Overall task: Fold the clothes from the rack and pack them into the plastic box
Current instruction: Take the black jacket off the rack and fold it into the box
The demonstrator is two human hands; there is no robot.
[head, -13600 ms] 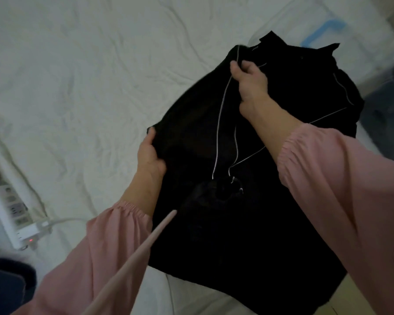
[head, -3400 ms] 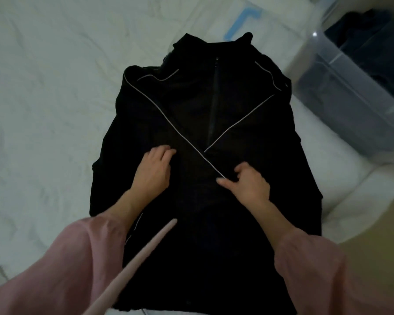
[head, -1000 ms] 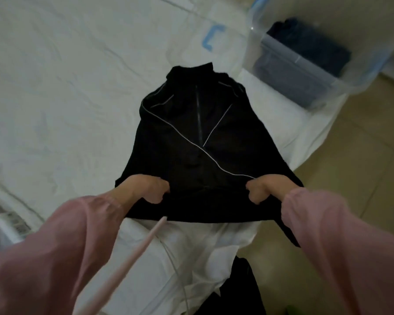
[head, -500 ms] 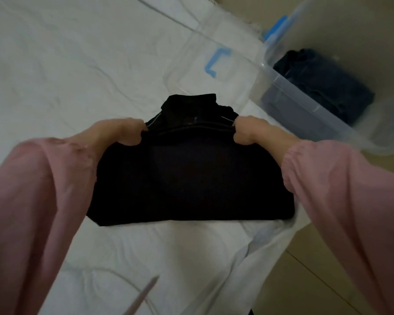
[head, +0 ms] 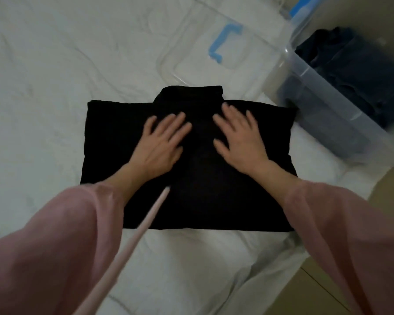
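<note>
A black jacket (head: 109, 137) lies folded into a flat rectangle on the white bed sheet (head: 43, 87), its collar sticking out at the far edge. My left hand (head: 162, 142) rests flat on the middle of it with the fingers spread. My right hand (head: 237, 137) lies flat beside it, palm down, fingers straight. The clear plastic box (head: 323, 108) stands at the right, just past the jacket's right edge, with dark blue folded clothes (head: 350, 64) inside.
The box's clear lid (head: 205, 57) with a blue handle lies on the bed behind the jacket. A pink strap (head: 132, 242) hangs from my chest over the jacket's near edge. The bed's edge and tan floor (head: 316, 292) are at the lower right.
Both hands carried the jacket's bottom hem up to the collar, folding it in half, then let go. They now lie flat on the folded jacket.
</note>
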